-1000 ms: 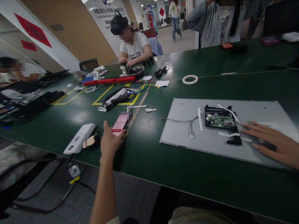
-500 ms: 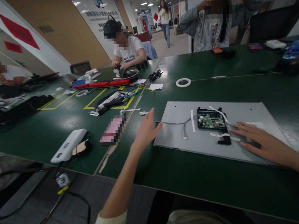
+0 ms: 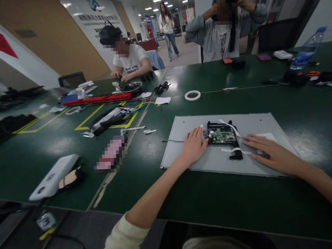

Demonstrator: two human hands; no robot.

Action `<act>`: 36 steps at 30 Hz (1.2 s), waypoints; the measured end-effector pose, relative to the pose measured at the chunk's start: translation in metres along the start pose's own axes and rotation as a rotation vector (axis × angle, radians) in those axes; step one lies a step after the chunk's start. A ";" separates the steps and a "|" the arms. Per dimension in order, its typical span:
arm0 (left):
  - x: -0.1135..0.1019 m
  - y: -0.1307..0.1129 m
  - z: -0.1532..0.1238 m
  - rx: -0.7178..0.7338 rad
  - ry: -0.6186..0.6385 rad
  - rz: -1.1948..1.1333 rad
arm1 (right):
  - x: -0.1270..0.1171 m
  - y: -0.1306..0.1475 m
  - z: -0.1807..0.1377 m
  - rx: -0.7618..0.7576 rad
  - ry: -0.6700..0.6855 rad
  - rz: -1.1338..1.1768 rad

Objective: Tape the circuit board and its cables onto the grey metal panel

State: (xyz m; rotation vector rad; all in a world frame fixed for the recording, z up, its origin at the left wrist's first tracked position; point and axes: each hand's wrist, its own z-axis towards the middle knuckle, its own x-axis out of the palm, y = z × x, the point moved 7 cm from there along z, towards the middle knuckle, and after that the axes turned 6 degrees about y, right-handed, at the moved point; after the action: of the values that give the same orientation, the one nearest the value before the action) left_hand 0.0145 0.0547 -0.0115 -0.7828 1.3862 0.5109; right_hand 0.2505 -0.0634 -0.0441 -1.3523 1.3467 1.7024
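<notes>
A flat grey metal panel [image 3: 193, 121] lies on the green table before me. On its middle sits a green circuit board [image 3: 222, 137] in a black bracket, with white tape strips [image 3: 230, 126] at its right side. My left hand [image 3: 194, 144] lies flat over a strip of tape and the thin grey cable [image 3: 173, 141] left of the board, fingers stretched, partly covering both. To the right of the board, my right hand [image 3: 273, 153] rests on the panel with fingers spread near the tape ends. A small dark piece shows by its lower fingers; I cannot make out what it is.
Left of the panel lie a phone [image 3: 111, 153] and a white power bank [image 3: 55, 177]. A tape roll [image 3: 192, 95], a black pouch [image 3: 111, 119] and a red power strip [image 3: 99, 99] lie farther back. Two people are across the table; another walks behind.
My left hand has come down to the right, from above the panel's left edge onto the cable and tape beside the board. My right hand stays on the panel. The view has shifted.
</notes>
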 end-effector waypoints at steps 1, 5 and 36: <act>0.002 0.001 -0.001 0.001 -0.009 -0.003 | -0.001 0.000 0.000 0.002 -0.003 0.003; 0.002 0.003 -0.002 -0.002 -0.017 -0.019 | -0.003 -0.002 0.001 0.006 0.004 0.022; -0.019 0.016 -0.012 -0.010 -0.055 0.023 | 0.004 -0.054 0.030 0.167 -0.112 -0.163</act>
State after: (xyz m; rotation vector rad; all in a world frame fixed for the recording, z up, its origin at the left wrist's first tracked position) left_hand -0.0081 0.0586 0.0040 -0.7557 1.3438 0.5540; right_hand 0.2859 -0.0183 -0.0675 -1.2183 1.2505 1.4999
